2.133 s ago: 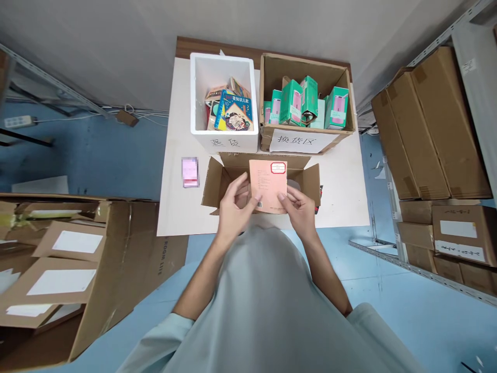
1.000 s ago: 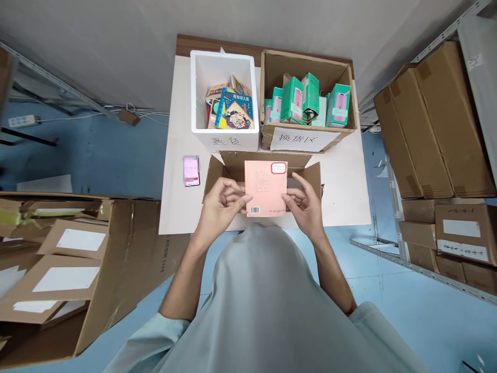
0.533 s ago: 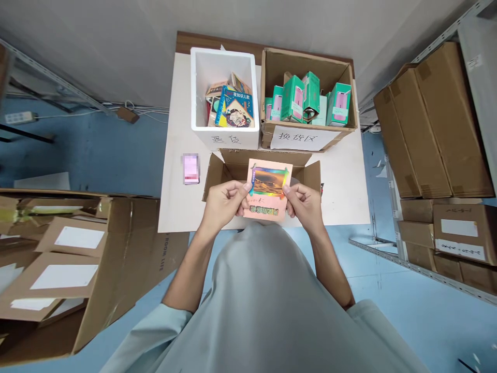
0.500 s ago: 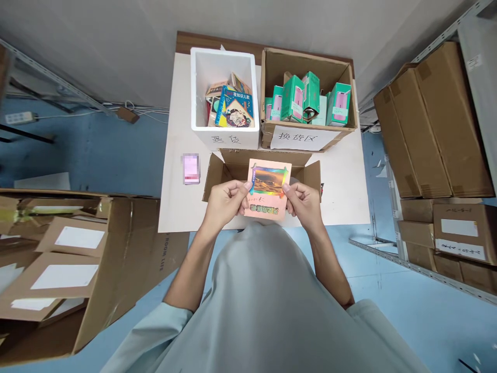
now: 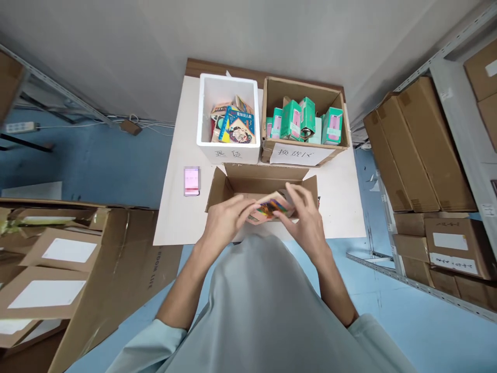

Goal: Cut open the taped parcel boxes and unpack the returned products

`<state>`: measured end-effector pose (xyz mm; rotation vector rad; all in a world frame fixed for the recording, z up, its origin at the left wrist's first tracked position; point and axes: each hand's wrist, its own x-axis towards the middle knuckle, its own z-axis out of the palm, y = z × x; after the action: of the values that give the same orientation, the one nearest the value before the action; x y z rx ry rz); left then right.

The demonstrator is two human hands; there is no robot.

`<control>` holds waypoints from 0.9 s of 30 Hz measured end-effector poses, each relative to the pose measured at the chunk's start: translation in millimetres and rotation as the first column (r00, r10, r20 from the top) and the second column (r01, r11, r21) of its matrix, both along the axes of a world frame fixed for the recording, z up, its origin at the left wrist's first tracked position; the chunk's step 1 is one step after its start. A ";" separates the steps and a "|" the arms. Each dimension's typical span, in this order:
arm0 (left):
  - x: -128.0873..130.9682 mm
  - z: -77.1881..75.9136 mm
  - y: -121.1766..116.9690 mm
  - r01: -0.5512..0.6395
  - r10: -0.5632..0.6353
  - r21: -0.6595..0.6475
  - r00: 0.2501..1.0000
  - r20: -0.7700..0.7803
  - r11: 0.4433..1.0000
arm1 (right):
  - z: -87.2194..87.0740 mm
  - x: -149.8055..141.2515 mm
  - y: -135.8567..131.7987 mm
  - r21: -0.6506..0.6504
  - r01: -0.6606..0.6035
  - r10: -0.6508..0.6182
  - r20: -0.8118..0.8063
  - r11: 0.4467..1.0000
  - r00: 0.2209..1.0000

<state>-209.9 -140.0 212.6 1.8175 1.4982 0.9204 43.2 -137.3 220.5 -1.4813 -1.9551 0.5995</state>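
Note:
A thin pink booklet (image 5: pixel 266 209) with a colourful picture on its cover is tilted and blurred above the small open cardboard box (image 5: pixel 267 185). My left hand (image 5: pixel 225 220) pinches its left edge between thumb and fingers. At the booklet's other side, my right hand (image 5: pixel 305 217) has its thumb and fingers spread apart. The right thumb overlaps the cover; whether it presses on it I cannot tell. Part of the box's inside is hidden behind the booklet and both hands.
Behind the small box stand a white foam box (image 5: pixel 229 153) of booklets and a cardboard carton (image 5: pixel 267 154) of green boxes. A phone (image 5: pixel 191 181) lies on the table (image 5: pixel 171 223). A large carton (image 5: pixel 128 259) of parcels sits left; shelved cartons (image 5: pixel 407 150) stand right.
The booklet has gone from flat and facing me to tilted, lower over the small box. My right fingers have spread from their pinch on its edge. The view has shifted slightly.

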 end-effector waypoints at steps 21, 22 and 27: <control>-33.8 6.2 101.0 -0.174 0.194 -0.087 0.848 0.494 0.981 | 2.4 -109.1 132.5 -0.340 -0.167 -0.234 -0.860 0.925 0.454; -44.2 11.8 122.5 -0.243 0.239 -0.045 0.875 0.422 0.969 | 8.4 -116.2 148.9 -0.325 -0.195 -0.195 -0.849 0.925 0.491; -101.5 6.1 151.4 -0.407 0.380 0.055 0.887 0.264 0.912 | 16.4 -92.0 164.1 -0.288 -0.115 -0.136 -0.720 0.951 0.680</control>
<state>-311.5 11.4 218.7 1.4202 1.7113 1.3952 -48.8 26.8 236.9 -1.1362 -1.2337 1.3205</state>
